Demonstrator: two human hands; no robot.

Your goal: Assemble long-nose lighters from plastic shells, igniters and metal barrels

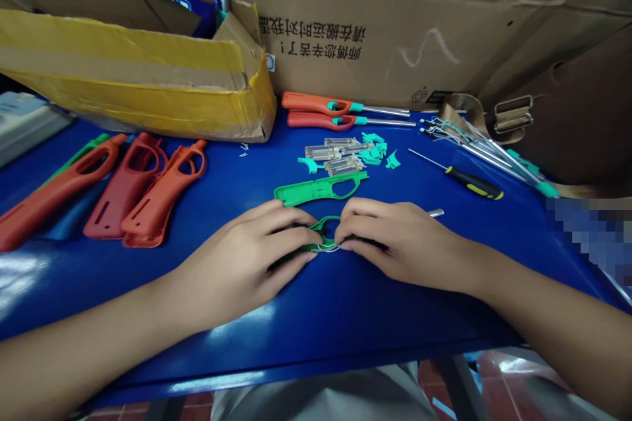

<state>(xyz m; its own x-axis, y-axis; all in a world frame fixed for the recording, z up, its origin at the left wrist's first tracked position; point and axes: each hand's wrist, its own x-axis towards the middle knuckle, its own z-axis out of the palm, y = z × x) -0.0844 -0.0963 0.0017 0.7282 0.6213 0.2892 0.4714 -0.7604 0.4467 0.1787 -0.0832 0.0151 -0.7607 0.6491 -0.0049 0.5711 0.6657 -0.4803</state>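
Both hands rest on the blue table (316, 316) and pinch a green lighter shell (323, 231) between them. My left hand (251, 256) grips its left part with curled fingers. My right hand (395, 240) presses its right part, and a metal tube tip (436, 213) sticks out past the knuckles. A thin wire shows at the shell's lower edge. Much of the shell is hidden under the fingers. A second green shell half (320, 189) lies just beyond the hands.
Orange shell halves (143, 191) lie at the left. Two finished orange lighters (326, 112), clear small parts with teal triggers (345, 154), a black-and-yellow screwdriver (469, 182) and metal tubes (488, 151) lie behind. A yellow-taped cardboard box (148, 79) stands at the back left.
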